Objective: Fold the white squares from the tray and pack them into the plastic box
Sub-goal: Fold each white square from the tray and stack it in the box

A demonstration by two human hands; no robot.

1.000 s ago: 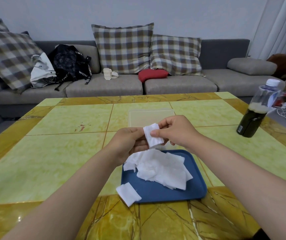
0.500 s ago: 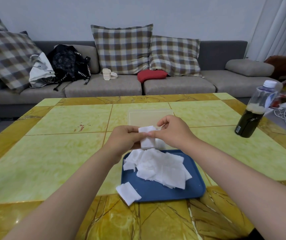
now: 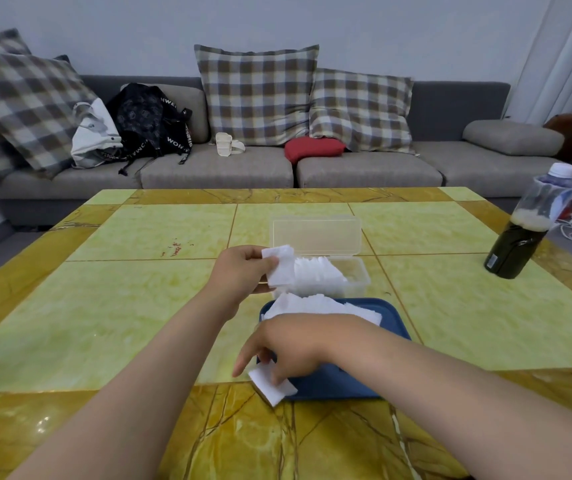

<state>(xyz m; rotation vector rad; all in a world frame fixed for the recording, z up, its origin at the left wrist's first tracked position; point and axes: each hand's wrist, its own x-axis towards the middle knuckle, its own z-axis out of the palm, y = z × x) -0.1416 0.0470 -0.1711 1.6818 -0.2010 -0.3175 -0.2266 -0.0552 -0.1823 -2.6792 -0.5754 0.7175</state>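
A folded square [image 3: 280, 268] is held in the left hand [image 3: 241, 275], the grip pinched on its left edge, just at the left end of the plastic box [image 3: 359, 277]. The box stands on the surface [image 3: 121, 306] directly beyond the blue tray [image 3: 346, 388], with its lid [image 3: 315, 235] thrown open to the far side. Packed squares [image 3: 315, 271] are seen standing in a row that fills the box from the left, and some room is left at the right end. The right hand [image 3: 295, 348] is lowered over the near left corner of the tray, fingertips set on a loose square [image 3: 272, 388] that overhangs the rim. Whether that grip has closed on it cannot be told. A pile of white squares [image 3: 312, 304] lies on the far half of the tray. The step in hand is judged to be packing, with the next piece being fetched at once. The next move calls for the folded square to be carried right and slipped upright against the row without the fold being let open. A single loose square should then be lifted clear of the tray and brought between both hands for folding.
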